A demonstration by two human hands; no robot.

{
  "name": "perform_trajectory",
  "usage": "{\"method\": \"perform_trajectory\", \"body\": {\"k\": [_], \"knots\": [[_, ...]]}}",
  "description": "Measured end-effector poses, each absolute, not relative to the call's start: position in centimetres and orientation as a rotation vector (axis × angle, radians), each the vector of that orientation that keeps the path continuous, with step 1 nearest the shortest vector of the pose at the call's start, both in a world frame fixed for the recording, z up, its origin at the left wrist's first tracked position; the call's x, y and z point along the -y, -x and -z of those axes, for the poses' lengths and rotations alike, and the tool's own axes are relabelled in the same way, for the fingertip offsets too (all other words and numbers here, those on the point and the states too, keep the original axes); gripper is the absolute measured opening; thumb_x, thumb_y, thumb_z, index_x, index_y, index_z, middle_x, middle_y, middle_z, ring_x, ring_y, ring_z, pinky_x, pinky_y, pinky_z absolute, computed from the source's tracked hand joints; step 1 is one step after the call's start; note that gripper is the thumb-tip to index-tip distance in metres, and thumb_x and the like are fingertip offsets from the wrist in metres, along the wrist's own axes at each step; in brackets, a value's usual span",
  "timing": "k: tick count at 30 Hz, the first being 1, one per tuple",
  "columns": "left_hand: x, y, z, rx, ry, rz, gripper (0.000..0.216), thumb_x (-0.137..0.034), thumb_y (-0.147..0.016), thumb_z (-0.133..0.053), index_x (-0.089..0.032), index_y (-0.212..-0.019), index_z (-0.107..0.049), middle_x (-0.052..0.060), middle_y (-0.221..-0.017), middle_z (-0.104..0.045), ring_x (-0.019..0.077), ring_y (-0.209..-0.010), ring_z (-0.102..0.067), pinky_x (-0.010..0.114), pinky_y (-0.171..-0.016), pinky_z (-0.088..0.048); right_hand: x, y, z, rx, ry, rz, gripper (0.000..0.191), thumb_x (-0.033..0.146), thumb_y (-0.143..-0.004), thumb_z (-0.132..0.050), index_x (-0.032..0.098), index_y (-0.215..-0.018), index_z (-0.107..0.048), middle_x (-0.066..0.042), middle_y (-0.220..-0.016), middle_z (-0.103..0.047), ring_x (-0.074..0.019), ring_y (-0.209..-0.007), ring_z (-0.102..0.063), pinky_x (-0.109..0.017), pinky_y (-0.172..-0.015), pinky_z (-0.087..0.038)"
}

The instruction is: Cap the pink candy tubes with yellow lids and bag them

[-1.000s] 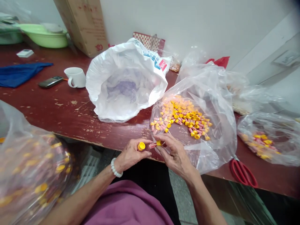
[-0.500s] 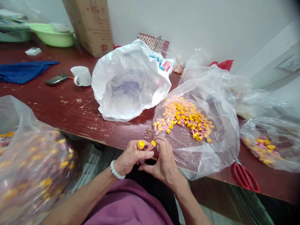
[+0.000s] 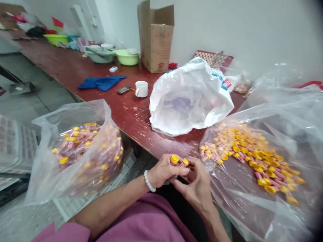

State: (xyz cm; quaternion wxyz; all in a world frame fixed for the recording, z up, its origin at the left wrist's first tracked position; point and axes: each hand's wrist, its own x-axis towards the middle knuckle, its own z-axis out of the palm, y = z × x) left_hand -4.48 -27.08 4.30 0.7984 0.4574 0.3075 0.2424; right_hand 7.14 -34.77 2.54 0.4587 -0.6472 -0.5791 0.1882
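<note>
In front of my lap my left hand (image 3: 161,172), with a pale beaded bracelet on the wrist, is closed on a small pink-patterned tube with a yellow cap (image 3: 174,159). Beside it, a second yellow-capped tube (image 3: 185,162) is pinched where the two hands meet. My right hand (image 3: 198,185) has its fingers curled round this second tube, partly hiding it. To the right, a clear plastic bag (image 3: 234,198) lies on the table with many such tubes (image 3: 267,164) in it. Another clear bag (image 3: 47,164), filled with similar tubes, stands lower down on the left.
A white sack (image 3: 161,111) lies with its mouth towards me on the worn red table (image 3: 136,127). Behind it are a white mug (image 3: 141,89), a phone (image 3: 123,90), a blue cloth (image 3: 101,83), a cardboard box (image 3: 161,47) and basins (image 3: 128,57).
My view has swung left, so the left bag and more of the table's far end show. Both hands keep their hold on the tubes, now closer together.
</note>
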Motion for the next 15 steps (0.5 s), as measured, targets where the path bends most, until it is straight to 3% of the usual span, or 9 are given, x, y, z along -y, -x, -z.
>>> {"method": "perform_trajectory", "body": {"k": [4, 9, 12, 15], "knots": [[26.7, 5.5, -4.8, -0.63, -0.782, -0.554, 0.036, -0.025, -0.052, -0.079, -0.011, -0.08, -0.061, -0.001, -0.062, -0.057, 0.008, -0.052, -0.052, 0.019, -0.049, -0.036, 34.2, -5.4, -1.9, 1.214, 1.506, -0.612, 0.067, 0.035, -0.068, -0.073, 0.023, -0.124, -0.039, -0.01, -0.117, -0.054, -0.0208, -0.096, -0.061, -0.034, -0.075, -0.055], [26.4, 6.3, -5.5, -0.647, -0.669, -0.647, 0.049, -0.026, -0.041, -0.085, -0.013, -0.08, -0.058, -0.002, -0.065, -0.058, 0.0082, -0.053, -0.054, 0.021, -0.056, -0.043, 32.8, -5.4, -1.9, 1.592, 1.448, -0.117, 0.058, 0.04, -0.073, -0.068, 0.021, -0.125, -0.048, -0.012, -0.114, -0.059, -0.026, -0.096, -0.061, -0.041, -0.076, -0.054], [26.7, 7.5, -6.1, -0.68, -0.736, -0.654, 0.047, -0.029, -0.045, -0.084, -0.013, -0.08, -0.057, -0.002, -0.064, -0.057, 0.0083, -0.053, -0.054, 0.019, -0.049, -0.04, 32.0, -4.8, -2.7, 1.747, 1.366, 0.008, 0.059, 0.045, -0.072, -0.068, 0.022, -0.124, -0.05, -0.01, -0.108, -0.062, -0.0269, -0.093, -0.061, -0.043, -0.078, -0.052], [26.3, 10.4, -7.7, -0.765, -0.944, -0.71, 0.044, -0.03, -0.057, -0.078, -0.017, -0.093, -0.056, -0.003, -0.072, -0.056, 0.0065, -0.047, -0.051, 0.018, -0.042, -0.037, 32.0, -5.2, -3.7, 1.793, 1.358, -0.072, 0.074, 0.051, -0.071, -0.067, 0.022, -0.133, -0.041, -0.012, -0.121, -0.056, -0.0297, -0.105, -0.056, -0.045, -0.086, -0.049]]}}
